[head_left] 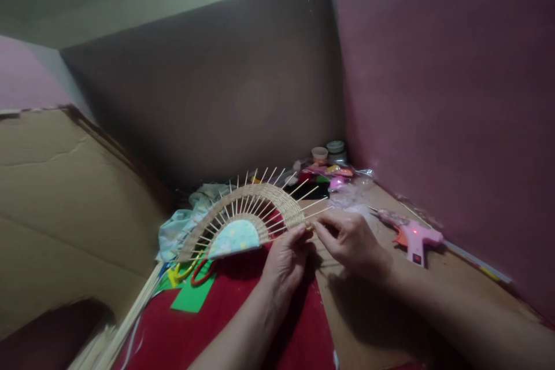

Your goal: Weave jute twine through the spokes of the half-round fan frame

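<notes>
While two woven bands and a cloth half-disc are done, the fan, above red fabric, has outer spokes seemingly left unwoven, its right end gripped by the left hand, the right hand's bent fingers adjoining, grasp indiscernible.

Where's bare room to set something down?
The red surface between the green sheet and your left forearm; also the brown board between the pink glue gun and your right forearm. Crowded: toward the back, around plastic packets, cup and jar; and by the pale blue cloth beside the woven piece.
</notes>
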Demonstrator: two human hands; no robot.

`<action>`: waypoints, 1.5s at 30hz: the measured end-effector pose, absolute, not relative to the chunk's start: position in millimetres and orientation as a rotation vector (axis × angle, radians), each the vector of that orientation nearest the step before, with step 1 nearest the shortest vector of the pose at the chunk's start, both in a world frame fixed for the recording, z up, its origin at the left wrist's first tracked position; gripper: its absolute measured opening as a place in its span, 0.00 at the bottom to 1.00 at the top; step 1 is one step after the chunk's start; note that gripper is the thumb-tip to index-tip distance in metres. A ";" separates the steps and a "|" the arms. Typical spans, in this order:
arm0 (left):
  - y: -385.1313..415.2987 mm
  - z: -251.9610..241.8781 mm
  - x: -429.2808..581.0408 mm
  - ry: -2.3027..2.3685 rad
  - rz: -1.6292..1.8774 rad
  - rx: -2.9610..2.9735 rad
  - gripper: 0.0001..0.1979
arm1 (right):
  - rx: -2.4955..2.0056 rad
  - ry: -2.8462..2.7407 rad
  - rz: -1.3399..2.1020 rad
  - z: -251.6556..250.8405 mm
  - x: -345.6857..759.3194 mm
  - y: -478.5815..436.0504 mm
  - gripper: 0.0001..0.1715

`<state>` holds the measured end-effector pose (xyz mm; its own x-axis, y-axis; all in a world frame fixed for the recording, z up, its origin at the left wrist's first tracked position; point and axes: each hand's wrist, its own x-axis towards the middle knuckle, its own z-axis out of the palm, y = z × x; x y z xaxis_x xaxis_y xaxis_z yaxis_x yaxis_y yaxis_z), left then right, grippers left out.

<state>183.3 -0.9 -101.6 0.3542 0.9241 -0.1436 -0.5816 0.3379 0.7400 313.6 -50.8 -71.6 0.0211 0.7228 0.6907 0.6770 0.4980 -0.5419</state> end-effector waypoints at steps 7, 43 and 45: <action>-4.3 -99.1 180.1 0.707 1.089 0.688 0.06 | -1.381 -1.843 -0.284 -66.4 323.8 -50.1 0.12; -7.9 -97.0 176.8 0.666 1.084 0.627 0.04 | -1.375 -1.170 1.155 -50.5 346.6 -36.1 0.09; -8.9 -95.4 176.3 0.654 1.084 0.621 0.04 | -1.288 -1.118 1.277 -55.0 348.3 -33.4 0.09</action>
<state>176.3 -8.9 -95.4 0.3231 0.9303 -0.1738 -0.5873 0.3411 0.7340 348.3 -33.4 -55.0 0.0283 0.9935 -0.1101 -0.0223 -0.1095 -0.9937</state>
